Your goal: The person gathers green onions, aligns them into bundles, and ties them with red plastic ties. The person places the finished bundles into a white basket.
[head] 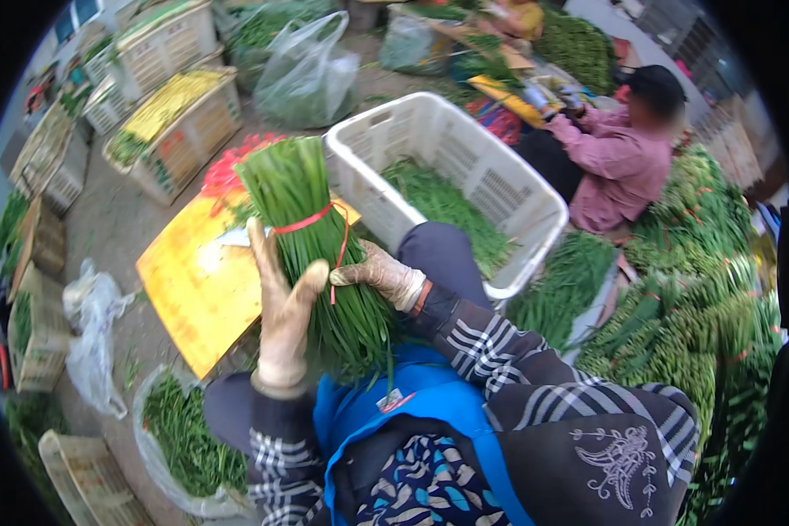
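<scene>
A thick bundle of long green leaves, likely garlic chives (289, 177), is held upright and slightly tilted above my lap. A red tie (306, 220) goes around its upper part, with a loose end hanging down. My left hand (284, 302), in a pale glove, lies along the bundle's left side with its thumb across the front. My right hand (375, 273), gloved too, pinches the hanging end of the tie against the bundle's right side. Behind the bundle is a yellow board (204, 276), with red ties (237, 164) at its far edge and a partly hidden metallic thing on it.
A white plastic crate (381, 191) with loose greens stands ahead of my knee. A co-worker in pink (621, 158) sits beyond it. Tied bundles (677, 315) are piled at right. A plastic bag of greens (191, 440) lies lower left; filled crates (177, 138) stand upper left.
</scene>
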